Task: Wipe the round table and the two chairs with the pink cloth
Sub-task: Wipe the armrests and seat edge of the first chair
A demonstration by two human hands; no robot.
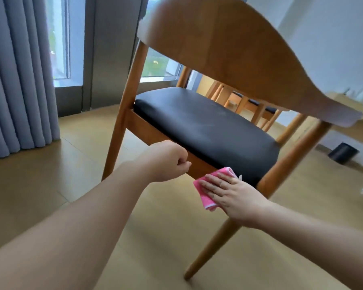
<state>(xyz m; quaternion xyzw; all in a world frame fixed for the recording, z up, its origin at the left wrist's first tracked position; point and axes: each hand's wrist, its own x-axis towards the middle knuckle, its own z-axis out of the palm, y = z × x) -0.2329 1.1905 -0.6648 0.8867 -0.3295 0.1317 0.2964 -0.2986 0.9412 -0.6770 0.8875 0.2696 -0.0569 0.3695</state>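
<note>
A wooden chair (228,49) with a black padded seat (208,126) fills the middle of the head view, seen from behind. My right hand (233,193) lies flat with straight fingers on the pink cloth (203,191), pressing it against the wooden seat rail at the chair's rear corner. My left hand (168,162) is curled into a loose fist beside the same rail, holding nothing that I can see. A second chair (258,107) shows through the gap under the backrest. The round table is not clearly in view.
Grey curtains (19,76) hang at the left by a window (59,38). A small black bin (343,152) stands on the wooden floor at the right, under a light wooden ledge (354,130).
</note>
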